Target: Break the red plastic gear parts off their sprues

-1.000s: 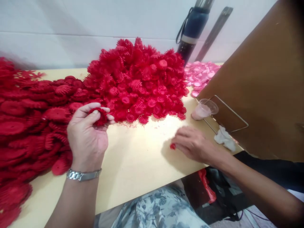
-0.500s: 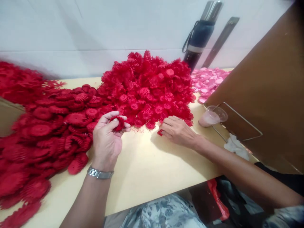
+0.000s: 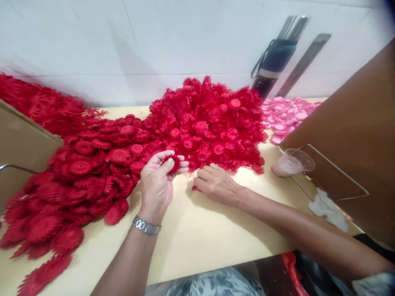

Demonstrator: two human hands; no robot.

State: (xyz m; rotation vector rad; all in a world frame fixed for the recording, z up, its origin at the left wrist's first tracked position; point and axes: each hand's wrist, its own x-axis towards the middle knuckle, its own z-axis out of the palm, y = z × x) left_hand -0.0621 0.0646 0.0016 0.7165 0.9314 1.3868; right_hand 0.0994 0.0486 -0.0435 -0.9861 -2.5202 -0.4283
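My left hand, with a metal watch on its wrist, pinches a small dark red fringed flower piece between thumb and fingers. To its right, my right hand is closed just over the table, and a bit of red shows under its fingertips. Behind both hands rises a heap of bright red fringed flowers. A pile of darker red, flatter flower discs spreads to the left of my left hand.
Pink pieces lie at the back right, near a dark blue bottle against the wall. A clear plastic cup and white tissue stand beside a brown board. More red pieces fill the back left.
My right hand has moved left, closer to my left hand, with the red bit at its fingertips. The whole view has shifted, so the surroundings appear further right and slightly lower.
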